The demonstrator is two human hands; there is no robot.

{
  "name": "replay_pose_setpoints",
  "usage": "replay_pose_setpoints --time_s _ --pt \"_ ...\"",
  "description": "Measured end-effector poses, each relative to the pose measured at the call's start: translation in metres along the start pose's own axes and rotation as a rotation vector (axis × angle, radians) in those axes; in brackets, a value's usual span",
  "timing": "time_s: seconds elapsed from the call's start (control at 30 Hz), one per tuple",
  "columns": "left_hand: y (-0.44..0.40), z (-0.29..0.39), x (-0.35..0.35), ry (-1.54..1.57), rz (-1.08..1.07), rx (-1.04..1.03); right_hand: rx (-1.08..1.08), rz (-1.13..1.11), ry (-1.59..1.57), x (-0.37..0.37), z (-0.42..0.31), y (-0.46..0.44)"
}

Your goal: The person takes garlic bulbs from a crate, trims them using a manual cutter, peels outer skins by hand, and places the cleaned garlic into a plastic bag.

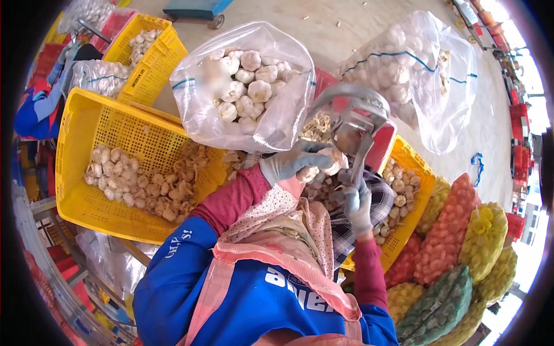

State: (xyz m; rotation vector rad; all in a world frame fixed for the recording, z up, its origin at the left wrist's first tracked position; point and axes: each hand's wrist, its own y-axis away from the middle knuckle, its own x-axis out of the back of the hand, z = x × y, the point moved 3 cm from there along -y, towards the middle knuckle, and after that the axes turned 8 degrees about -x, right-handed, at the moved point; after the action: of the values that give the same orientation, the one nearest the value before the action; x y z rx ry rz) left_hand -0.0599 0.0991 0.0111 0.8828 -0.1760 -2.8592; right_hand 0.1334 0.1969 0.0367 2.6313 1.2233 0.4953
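My left hand (294, 162), in a grey glove, is closed around garlic bulbs; one bulb (334, 162) sticks out at its fingertips and another (307, 173) shows below the fingers. Gloved as well, my right hand (358, 206) is wrapped round the lower handle of a metal cutter (362, 151) with a thick curved bar on top. The bulb at my left fingertips is just left of the cutter's handle. Dry garlic trimmings (317, 128) lie under and behind the cutter. Beyond my left hand stands an open clear plastic bag (187, 109) holding several white bulbs.
A yellow crate (124, 228) with bulbs and scraps is at left, another yellow crate (424, 196) with bulbs at right. A second full plastic bag (444, 124) stands far right. Filled net sacks (447, 228) lie at lower right. Another person's sleeve (43, 109) shows at far left.
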Motion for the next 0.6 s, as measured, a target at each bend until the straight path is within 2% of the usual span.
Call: replay_pose_setpoints --time_s 0.03,0.07,0.13,0.17,0.2,0.27,0.37,0.43,0.47,0.53,0.6 --pt "0.002 0.010 -0.004 0.019 0.001 0.001 0.146 0.073 0.007 -0.006 0.010 -0.009" --pt "0.004 0.015 -0.006 -0.019 0.026 0.033 0.265 0.124 0.254 0.001 0.035 -0.019" --pt "0.009 0.016 -0.008 -0.027 0.049 0.038 0.282 0.168 0.430 -0.002 0.028 -0.027" --pt "0.010 0.005 0.000 0.007 0.000 0.033 0.334 0.322 0.648 -0.003 0.022 -0.019" --pt "0.013 -0.003 0.004 -0.027 0.009 -0.016 0.396 0.414 0.671 -0.007 -0.010 -0.004" --pt "0.023 -0.003 0.002 -0.075 0.026 -0.109 0.545 0.508 0.560 -0.003 -0.012 0.025" --pt "0.033 -0.009 -0.016 -0.145 0.049 -0.182 0.095 0.236 -0.133 -0.023 -0.007 0.046" --pt "0.038 -0.021 -0.029 -0.270 0.019 -0.120 -0.074 0.012 -0.342 -0.032 0.007 0.040" --pt "0.037 -0.033 -0.033 -0.291 0.010 -0.106 -0.188 0.002 -0.488 -0.036 -0.001 0.044" --pt "0.040 -0.037 -0.030 -0.297 0.008 -0.113 -0.216 -0.049 -0.502 -0.032 0.005 0.045" --pt "0.043 -0.025 -0.028 -0.591 -0.187 -0.187 -0.100 -0.055 -0.423 -0.030 0.010 0.048"
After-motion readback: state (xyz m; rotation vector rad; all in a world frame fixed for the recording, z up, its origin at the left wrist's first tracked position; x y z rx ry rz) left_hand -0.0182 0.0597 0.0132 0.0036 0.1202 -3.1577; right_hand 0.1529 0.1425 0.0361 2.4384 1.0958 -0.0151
